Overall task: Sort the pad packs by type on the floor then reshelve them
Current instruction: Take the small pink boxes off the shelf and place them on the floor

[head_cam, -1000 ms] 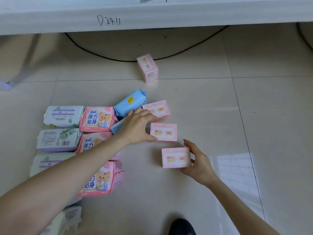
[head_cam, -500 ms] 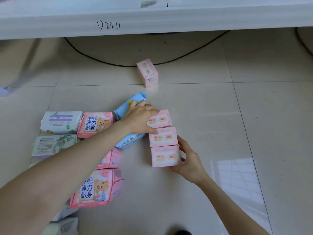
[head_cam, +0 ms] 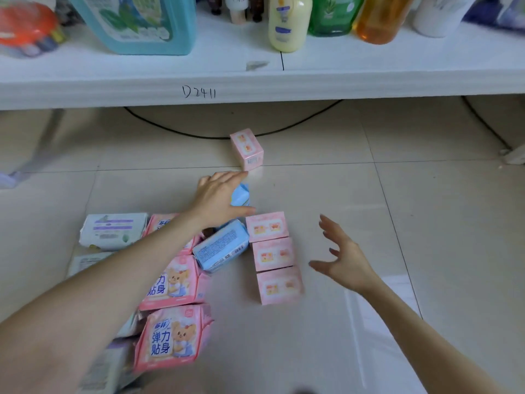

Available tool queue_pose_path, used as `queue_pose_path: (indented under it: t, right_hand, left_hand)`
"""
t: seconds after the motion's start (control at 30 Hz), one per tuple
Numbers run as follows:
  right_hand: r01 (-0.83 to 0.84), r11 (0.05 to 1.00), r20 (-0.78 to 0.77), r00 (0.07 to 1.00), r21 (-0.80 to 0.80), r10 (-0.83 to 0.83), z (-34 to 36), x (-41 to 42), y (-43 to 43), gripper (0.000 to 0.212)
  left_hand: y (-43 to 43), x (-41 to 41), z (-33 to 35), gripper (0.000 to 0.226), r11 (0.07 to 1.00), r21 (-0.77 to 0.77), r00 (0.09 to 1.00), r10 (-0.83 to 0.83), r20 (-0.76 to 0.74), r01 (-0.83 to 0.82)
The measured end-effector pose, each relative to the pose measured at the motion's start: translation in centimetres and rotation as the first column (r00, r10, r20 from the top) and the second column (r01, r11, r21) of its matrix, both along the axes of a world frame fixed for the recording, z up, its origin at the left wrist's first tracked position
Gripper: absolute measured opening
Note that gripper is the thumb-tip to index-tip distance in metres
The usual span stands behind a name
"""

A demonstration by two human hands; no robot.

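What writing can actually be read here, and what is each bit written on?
"D2411": handwritten on the shelf edge.
"弹力贴身": on the nearest bear pack; the brand above is blurred.
"力", "贴身": on the next bear pack, the rest behind the forearm.
Too small or blurred: print on the blue pack, white packs, small pink boxes, shelf bottles.

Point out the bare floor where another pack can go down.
Widest: the tiles right of the row of three pink boxes, past the right hand. Also bare: the patch between the lone pink box and the white packs. Crowded: from the blue packs leftward, where the bear packs lie close together.
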State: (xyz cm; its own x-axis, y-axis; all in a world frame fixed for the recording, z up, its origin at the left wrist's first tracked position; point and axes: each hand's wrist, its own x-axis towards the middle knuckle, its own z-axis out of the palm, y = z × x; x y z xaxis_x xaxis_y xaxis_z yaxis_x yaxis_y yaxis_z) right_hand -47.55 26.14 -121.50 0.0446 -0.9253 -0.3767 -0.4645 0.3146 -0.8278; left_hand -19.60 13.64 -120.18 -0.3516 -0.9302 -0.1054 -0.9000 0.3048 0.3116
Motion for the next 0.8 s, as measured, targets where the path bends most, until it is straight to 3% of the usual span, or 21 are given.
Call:
queue_pose_path:
  t: [0.27, 0.47, 0.8]
  right_hand:
    - [0.075, 0.987, 0.055, 0.996, -0.143, -0.068, 0.9, 4.1, -12.4, 0.089]
    - [0.027, 0.990, 0.092, 0.996, -0.141, -0.014, -2.8, 6.3, -19.0, 0.082]
    - [0.027, 0.999, 0.176, 0.984, -0.038, -0.020, -7.9, 9.5, -26.3, 0.061]
  left_hand:
    - [-5.9, 2.7, 2.5, 0.093, 0.981, 0.122, 0.981, 0.165, -0.099, -0.153]
    - [-11.2, 2.5, -0.3, 0.090, 0.938, 0.229, 0.942, 0.299, -0.154, -0.260]
    - [-18.6, 1.1, -5.7, 0.083, 0.861, 0.408, 0.885, 0.414, -0.213, -0.304]
